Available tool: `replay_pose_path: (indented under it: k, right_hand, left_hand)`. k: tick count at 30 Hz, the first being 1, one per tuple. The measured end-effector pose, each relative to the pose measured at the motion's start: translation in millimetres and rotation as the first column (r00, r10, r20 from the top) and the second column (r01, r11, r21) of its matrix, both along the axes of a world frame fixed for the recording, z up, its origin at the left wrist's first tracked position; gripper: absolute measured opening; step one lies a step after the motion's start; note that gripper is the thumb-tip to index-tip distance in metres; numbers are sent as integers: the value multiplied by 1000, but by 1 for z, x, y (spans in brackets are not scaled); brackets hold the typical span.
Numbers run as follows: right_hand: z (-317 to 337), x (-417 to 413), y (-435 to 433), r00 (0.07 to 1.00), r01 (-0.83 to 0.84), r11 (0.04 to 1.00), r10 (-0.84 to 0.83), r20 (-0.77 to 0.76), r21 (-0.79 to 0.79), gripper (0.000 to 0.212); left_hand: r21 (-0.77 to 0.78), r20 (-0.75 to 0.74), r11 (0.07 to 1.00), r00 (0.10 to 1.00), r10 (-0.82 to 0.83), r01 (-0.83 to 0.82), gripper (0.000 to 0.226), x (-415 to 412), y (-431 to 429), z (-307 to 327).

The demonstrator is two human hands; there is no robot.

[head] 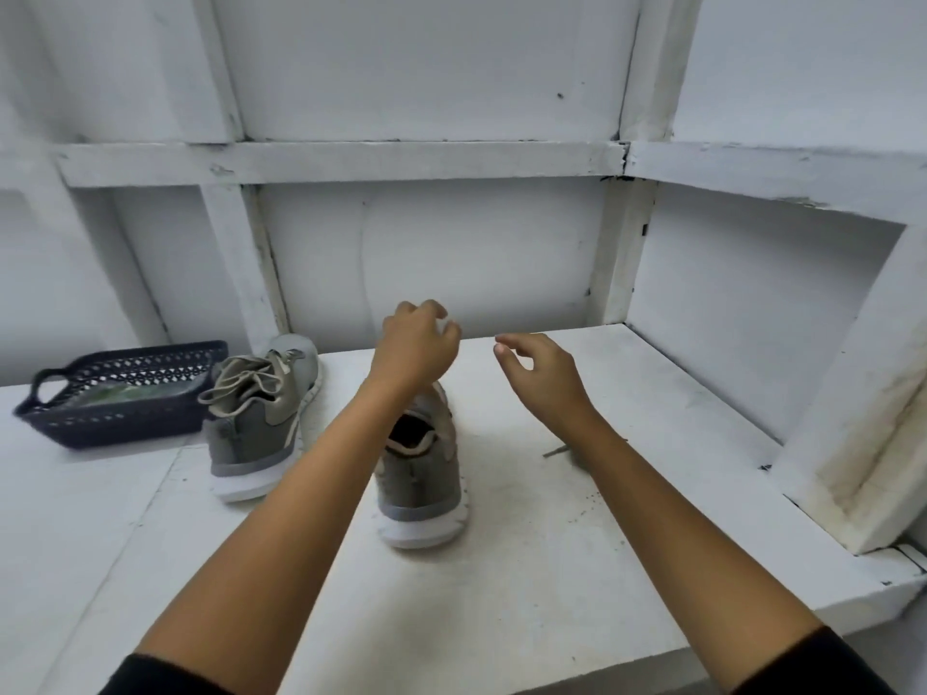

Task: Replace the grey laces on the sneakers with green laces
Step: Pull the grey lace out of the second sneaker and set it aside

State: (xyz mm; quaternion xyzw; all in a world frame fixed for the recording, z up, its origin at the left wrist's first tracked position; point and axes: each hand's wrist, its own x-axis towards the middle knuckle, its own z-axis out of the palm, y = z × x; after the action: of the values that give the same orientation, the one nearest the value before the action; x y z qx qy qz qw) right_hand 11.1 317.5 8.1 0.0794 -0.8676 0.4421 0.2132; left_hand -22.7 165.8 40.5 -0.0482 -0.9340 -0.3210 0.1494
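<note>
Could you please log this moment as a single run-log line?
left hand above near sneaker, grip unclear | right hand open, empty | other sneaker grey-laced | basket far left

Soft, even daylight, faint shadows, wide-angle bending at the edges, slight motion blur on both hands.

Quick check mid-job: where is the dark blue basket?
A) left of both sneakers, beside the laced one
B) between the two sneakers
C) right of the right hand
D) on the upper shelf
A: the basket sits furthest left, right beside the laced sneaker, with the other sneaker further right.
</note>
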Motion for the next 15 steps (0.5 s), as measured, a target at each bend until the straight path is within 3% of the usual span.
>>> replay_pose_path:
  k: [9, 15]
  right_hand:
    - [-10, -11, -73, 967, -121, 989, 97, 236, 89, 38]
    - [-24, -16, -86, 979, -36, 976, -8, 203, 215, 29]
  left_hand:
    - [76, 116, 994, 991, 73, -82, 39, 23, -67, -45]
    - [146, 121, 987, 992, 43, -61, 36, 29, -73, -64]
